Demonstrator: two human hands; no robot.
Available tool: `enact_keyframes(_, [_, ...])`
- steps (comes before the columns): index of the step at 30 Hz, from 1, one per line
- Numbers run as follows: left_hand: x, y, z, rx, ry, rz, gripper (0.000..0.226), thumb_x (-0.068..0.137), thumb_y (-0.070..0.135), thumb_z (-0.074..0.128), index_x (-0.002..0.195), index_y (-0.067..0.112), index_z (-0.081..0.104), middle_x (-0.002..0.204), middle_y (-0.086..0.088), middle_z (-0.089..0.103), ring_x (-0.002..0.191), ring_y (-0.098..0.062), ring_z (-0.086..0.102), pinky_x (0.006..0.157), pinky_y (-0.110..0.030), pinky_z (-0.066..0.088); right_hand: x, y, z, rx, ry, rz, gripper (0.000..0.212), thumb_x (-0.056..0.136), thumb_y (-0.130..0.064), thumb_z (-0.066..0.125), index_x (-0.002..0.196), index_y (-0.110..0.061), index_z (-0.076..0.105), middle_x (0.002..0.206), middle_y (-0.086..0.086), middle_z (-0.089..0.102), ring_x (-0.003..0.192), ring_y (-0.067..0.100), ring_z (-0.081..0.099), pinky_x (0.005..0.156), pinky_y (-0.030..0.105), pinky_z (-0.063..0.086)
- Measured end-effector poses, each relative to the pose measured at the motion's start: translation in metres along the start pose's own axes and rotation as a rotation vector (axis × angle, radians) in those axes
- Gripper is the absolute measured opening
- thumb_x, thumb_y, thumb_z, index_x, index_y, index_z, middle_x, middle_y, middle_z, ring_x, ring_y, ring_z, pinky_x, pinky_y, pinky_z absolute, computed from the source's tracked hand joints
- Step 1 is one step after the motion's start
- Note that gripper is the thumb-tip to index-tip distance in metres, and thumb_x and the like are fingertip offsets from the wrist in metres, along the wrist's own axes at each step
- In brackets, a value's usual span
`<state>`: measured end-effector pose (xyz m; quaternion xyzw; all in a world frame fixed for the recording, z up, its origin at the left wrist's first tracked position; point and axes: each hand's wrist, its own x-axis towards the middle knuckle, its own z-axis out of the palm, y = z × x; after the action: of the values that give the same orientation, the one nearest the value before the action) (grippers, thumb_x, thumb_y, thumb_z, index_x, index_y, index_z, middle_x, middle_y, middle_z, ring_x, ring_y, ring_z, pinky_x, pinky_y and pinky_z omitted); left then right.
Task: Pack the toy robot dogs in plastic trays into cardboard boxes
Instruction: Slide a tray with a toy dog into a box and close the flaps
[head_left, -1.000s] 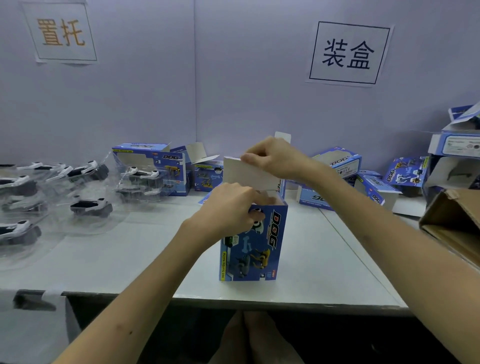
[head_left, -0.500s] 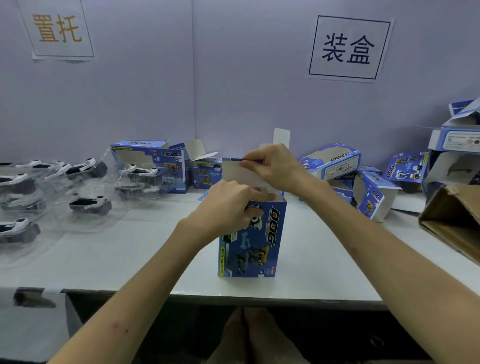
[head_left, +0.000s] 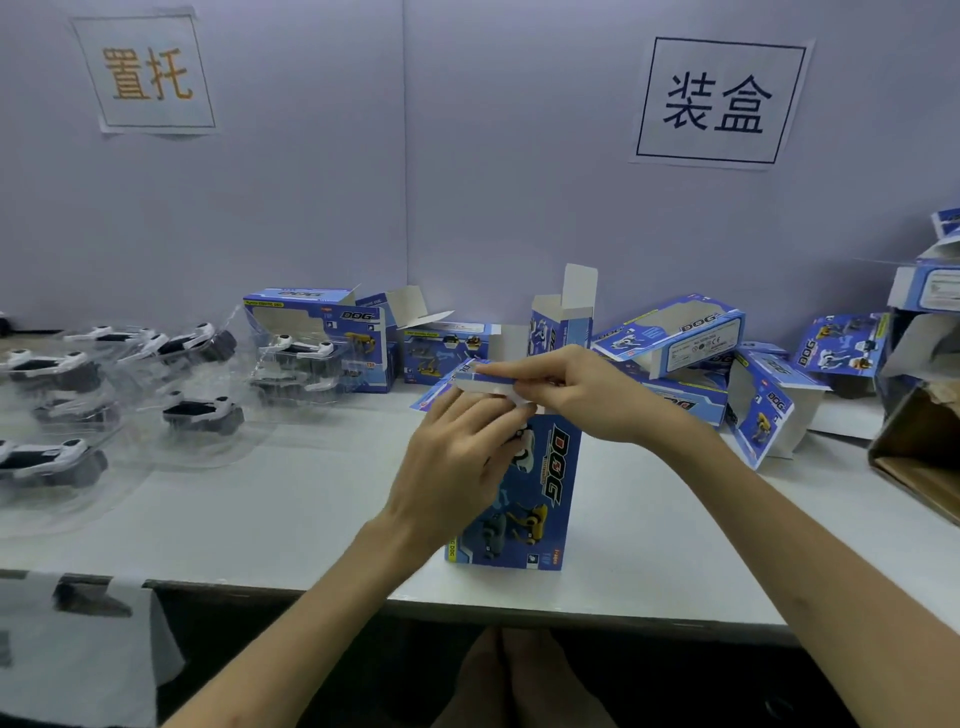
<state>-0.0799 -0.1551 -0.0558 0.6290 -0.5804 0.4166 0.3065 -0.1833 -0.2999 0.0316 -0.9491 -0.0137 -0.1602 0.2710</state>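
My right grip pinches the lid, my left grip clasps the box upright on the surface, so I should fold square and tuck cleanly.

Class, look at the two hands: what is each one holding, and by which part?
Both hold the upright blue box: the right hand pinches its top flap, the left hand grips its upper side just under that flap.

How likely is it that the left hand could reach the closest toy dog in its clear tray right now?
Probably yes: bare table lies between the left hand and that toy dog, nothing blocking. But it holds the box, whose lid the right hand pinches.
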Motion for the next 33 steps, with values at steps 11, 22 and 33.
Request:
enact_keyframes(11, [-0.028, 0.011, 0.003, -0.029, 0.147, -0.081, 0.022, 0.079, 0.001, 0.075, 0.100, 0.008, 0.076, 0.123, -0.013, 0.067, 0.122, -0.026, 0.053, 0.100, -0.041, 0.046, -0.007, -0.006, 0.005, -0.128, -0.130, 0.041, 0.042, 0.107, -0.017, 0.038, 0.141, -0.037, 0.054, 0.156, -0.013, 0.041, 0.145, 0.013, 0.033, 0.120, 0.034, 0.025])
enact_keyframes(22, [-0.023, 0.017, 0.004, 0.018, 0.113, -0.134, 0.042, 0.089, 0.020, 0.062, 0.130, 0.010, 0.064, 0.126, -0.007, 0.063, 0.120, -0.021, 0.051, 0.099, -0.035, 0.040, -0.027, 0.019, -0.003, 0.191, 0.228, 0.017, 0.015, 0.097, -0.012, 0.061, 0.105, -0.022, 0.068, 0.112, -0.006, 0.070, 0.111, 0.008, 0.063, 0.099, 0.038, 0.053])
enact_keyframes(33, [-0.012, 0.023, 0.003, -0.083, 0.051, -0.252, 0.040, 0.083, 0.025, 0.067, 0.122, 0.023, 0.069, 0.119, 0.000, 0.058, 0.117, -0.019, 0.049, 0.098, -0.034, 0.030, -0.033, 0.024, 0.033, 0.178, 0.600, -0.066, 0.004, 0.089, -0.024, 0.072, 0.090, -0.024, 0.076, 0.091, -0.008, 0.075, 0.092, 0.007, 0.068, 0.086, 0.036, 0.058])
